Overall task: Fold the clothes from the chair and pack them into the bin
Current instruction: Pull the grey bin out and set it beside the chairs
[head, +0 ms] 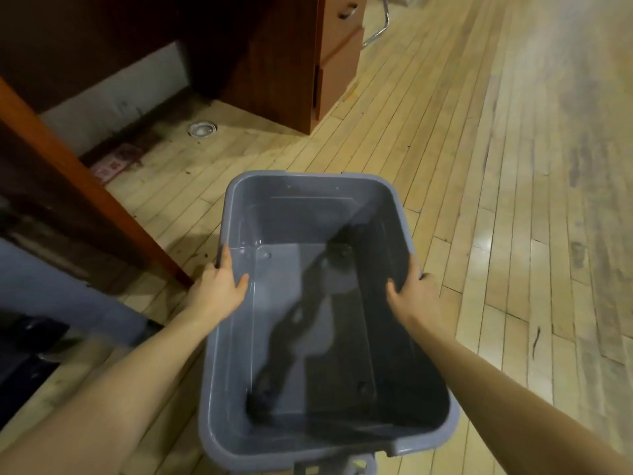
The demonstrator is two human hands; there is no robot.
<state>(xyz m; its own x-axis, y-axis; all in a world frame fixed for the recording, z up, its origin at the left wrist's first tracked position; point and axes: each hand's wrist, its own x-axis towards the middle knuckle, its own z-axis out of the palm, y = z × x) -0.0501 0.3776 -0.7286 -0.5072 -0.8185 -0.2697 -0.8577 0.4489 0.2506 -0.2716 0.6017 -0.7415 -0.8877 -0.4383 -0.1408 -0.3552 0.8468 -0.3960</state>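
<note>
- Bin (239, 406) – grey plastic, long side running away from the person, held above the wood floor (479, 166). Looks empty inside; only shadows and reflections on the bottom.
- L hand (219, 289) grips the left rim approx. mid-length: thumb hooked over the inside wall, fingers curled on the outside edge.
- R hand (414, 296) mirrors it on the right rim, fingers over the inside, palm on the lip. Both wrapped on the rim, nothing else held.
- Why that grip: opposite sides near the middle keep a wide, shallow tub level and stop it tipping while carried or set down.
- Clothes and their chair – can't see any here. A chrome tube leg (380, 25) at the top edge may belong to a chair; too little shows to tell.
- Brown wooden cabinet (339, 70) w/ drawers stands ahead-left; a slanted wood edge (85, 186) runs close by the L hand, so the bin is held just clear of it.
- Judgement: early stage – bin being positioned, no folding begun. Next prob. needs it put down near the clothes.
</note>
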